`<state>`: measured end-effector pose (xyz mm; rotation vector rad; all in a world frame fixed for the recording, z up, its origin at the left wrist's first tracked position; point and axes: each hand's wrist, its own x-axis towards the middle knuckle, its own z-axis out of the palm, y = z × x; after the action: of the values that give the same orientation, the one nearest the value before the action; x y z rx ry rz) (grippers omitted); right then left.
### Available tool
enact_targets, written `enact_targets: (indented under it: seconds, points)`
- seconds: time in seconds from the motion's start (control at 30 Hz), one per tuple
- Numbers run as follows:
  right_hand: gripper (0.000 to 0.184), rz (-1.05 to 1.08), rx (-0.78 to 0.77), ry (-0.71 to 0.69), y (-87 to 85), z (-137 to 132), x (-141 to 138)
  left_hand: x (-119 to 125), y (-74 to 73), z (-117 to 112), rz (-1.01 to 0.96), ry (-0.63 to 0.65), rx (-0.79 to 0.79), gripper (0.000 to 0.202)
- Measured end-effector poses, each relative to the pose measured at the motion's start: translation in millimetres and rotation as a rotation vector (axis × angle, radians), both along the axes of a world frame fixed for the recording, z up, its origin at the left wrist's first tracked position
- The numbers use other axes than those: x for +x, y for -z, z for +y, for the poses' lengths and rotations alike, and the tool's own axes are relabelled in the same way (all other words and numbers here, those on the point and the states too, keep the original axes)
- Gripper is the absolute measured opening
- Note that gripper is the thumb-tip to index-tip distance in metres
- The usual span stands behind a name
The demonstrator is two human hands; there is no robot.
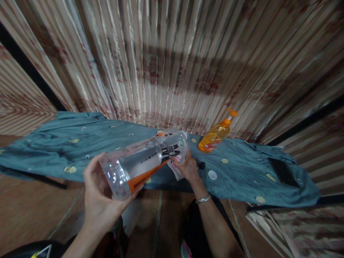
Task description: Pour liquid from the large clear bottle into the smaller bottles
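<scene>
A large clear plastic bottle [145, 152] with an orange strip and black lettering is held tilted above the cloth-covered table. Its broad base faces me, and the other end points away to the right. My left hand [100, 191] is wrapped around the base. At the far end, my right hand [186, 166] is closed on the bottle's side, its fingertips partly hidden behind it. Below that hand shows a pale, soft-looking piece [176, 172], perhaps cloth or a packet; I cannot tell which. Right of the hand lie a small black object [201, 165] and a white disc [212, 175].
An orange pump bottle [215, 138] stands toward the table's back edge. A dark phone [283, 172] lies on the right part of the blue-green tablecloth [242, 172]. Behind the table hangs a striped, pleated curtain [161, 71]. Tiled floor [145, 222] and feet show below.
</scene>
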<state>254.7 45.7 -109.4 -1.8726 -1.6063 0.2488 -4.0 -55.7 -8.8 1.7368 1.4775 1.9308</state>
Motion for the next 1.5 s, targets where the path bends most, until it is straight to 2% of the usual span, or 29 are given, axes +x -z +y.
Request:
enact_targets:
  seconds: [0.53, 0.7, 1.0, 1.33, 1.5]
  points:
    - [0.053, 0.012, -0.024, -0.008, -2.8, -1.3, 0.7, -1.2, 0.7, 0.7, 0.004, 0.004, 0.007, 0.095]
    - [0.051, 0.002, 0.02, -0.022, -0.6, -0.4, 0.2, -1.8, 3.5, 2.7, 0.034, 0.005, 0.053, 0.097]
    - [0.047, 0.036, -0.007, -0.015, -2.1, -1.8, -0.7, -2.2, 2.1, 4.3, 0.034, 0.019, 0.081, 0.099]
    - [0.048, 0.046, -0.045, -0.014, -7.4, -2.9, -1.6, -2.0, 0.6, 3.9, 0.048, 0.017, 0.059, 0.1]
    - [0.054, 0.029, -0.068, 0.0, -9.9, -3.2, -2.7, -2.1, 0.6, 4.2, 0.05, 0.022, 0.057, 0.1]
